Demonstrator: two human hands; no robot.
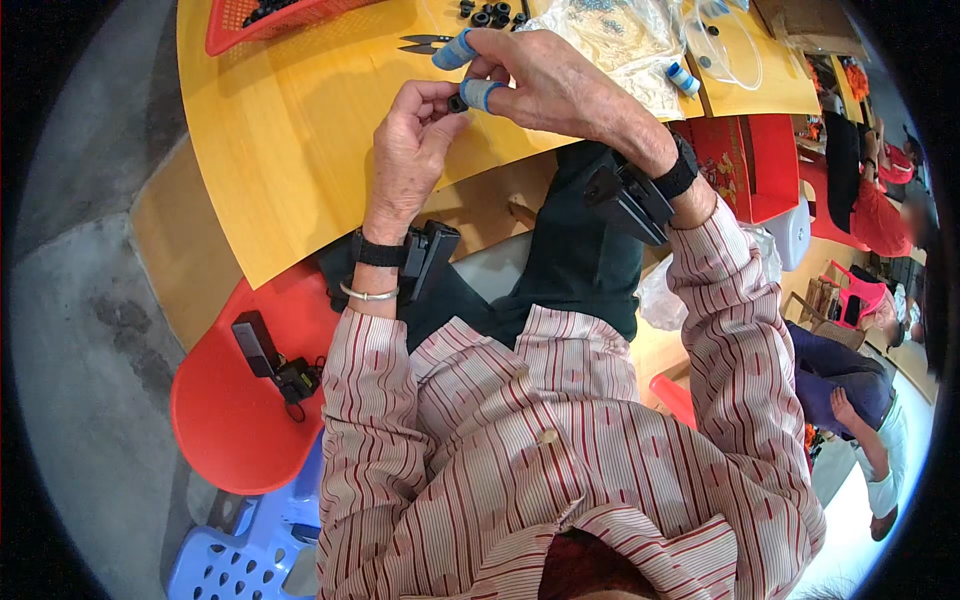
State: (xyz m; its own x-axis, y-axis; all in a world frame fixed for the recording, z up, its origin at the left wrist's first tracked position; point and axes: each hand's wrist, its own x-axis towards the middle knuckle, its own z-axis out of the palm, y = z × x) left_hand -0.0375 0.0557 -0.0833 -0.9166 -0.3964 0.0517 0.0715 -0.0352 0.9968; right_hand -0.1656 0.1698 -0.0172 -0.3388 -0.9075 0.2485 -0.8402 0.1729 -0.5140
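A small black ring-like part (457,103) is pinched in the fingertips of my left hand (412,150), above the near edge of the yellow table (300,150). My right hand (560,85) meets it from the right, with blue tape wrapped round the thumb and index finger. The taped thumb lies right beside the part and the index finger is raised. Other fingers curl in behind the thumb; what they hold, if anything, is hidden. Just beyond my hands lie thread snips (426,44) and several loose black parts (490,15).
A red basket (290,20) with black parts stands at the far left. Clear plastic bags (625,45) and a blue-and-white roll (683,79) lie to the right. A red stool (230,400) bearing black devices stands at my left. Other people sit at the far right.
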